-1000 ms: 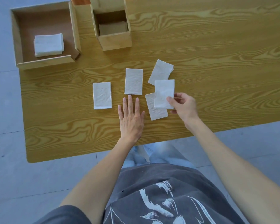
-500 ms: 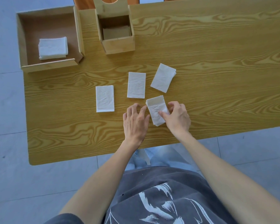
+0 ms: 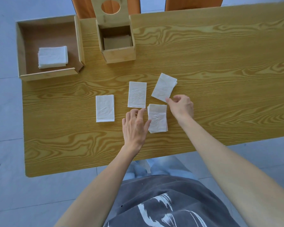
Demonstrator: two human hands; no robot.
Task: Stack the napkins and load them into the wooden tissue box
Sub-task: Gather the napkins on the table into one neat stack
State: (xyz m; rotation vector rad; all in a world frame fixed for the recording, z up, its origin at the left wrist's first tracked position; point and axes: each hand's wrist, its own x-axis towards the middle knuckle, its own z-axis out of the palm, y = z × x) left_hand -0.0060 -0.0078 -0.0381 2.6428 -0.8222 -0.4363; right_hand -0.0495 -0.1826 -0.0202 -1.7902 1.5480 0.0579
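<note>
White folded napkins lie on the wooden table (image 3: pixel 220 79). A small stack of two napkins (image 3: pixel 158 118) sits near the front, and my left hand (image 3: pixel 134 125) rests flat beside it, fingertips touching its left edge. My right hand (image 3: pixel 181 106) pinches the near corner of a tilted napkin (image 3: pixel 164 87). Two more single napkins lie flat: one in the middle (image 3: pixel 137 94) and one further left (image 3: pixel 105 108). The wooden tissue box (image 3: pixel 118 54) stands open at the back, its lid (image 3: pixel 111 9) with a round hole tipped up behind it.
A shallow wooden tray (image 3: pixel 23 51) at the back left holds a stack of napkins (image 3: pixel 52 56). Two chair backs (image 3: pixel 192 2) stand behind the table. The table's front edge is close to my body.
My right hand set its napkin onto the near one, forming a stack, then reached up to the tilted napkin's corner. My left hand slid right against the stack.
</note>
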